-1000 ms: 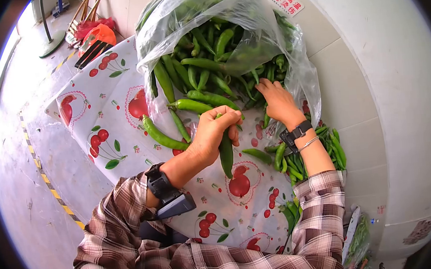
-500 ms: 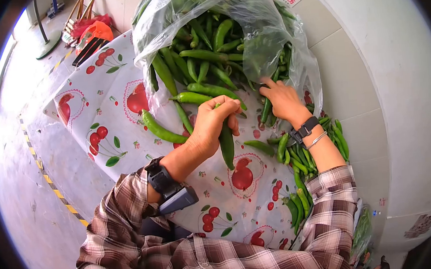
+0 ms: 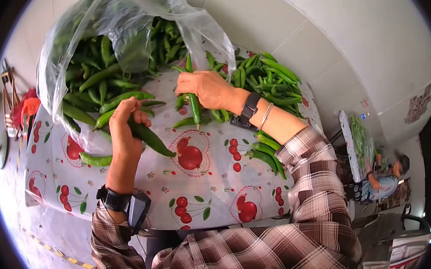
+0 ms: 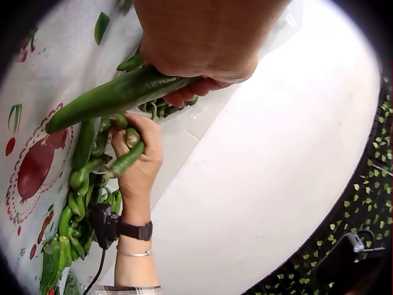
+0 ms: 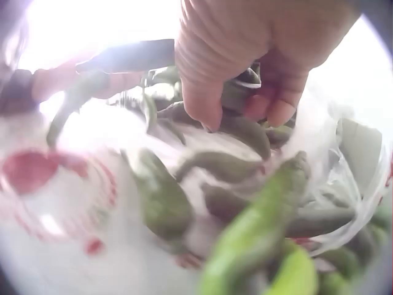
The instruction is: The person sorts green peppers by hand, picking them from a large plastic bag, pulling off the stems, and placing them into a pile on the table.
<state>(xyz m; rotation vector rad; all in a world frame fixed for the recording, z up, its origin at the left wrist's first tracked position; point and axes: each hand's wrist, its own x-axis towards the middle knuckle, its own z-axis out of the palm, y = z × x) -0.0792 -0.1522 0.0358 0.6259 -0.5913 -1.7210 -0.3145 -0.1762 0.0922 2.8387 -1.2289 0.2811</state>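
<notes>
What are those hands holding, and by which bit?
The left hand holds a long green pepper by one end; the tapered other end sticks out. The right hand grips at least one other pepper, but exactly where can't be told.

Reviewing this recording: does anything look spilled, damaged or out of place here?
Only mildly: from the open clear plastic bag, long green peppers trail onto the white fruit-print tablecloth, which might resemble a spill. No damage is evident, though the right wrist view is blurred.
</notes>
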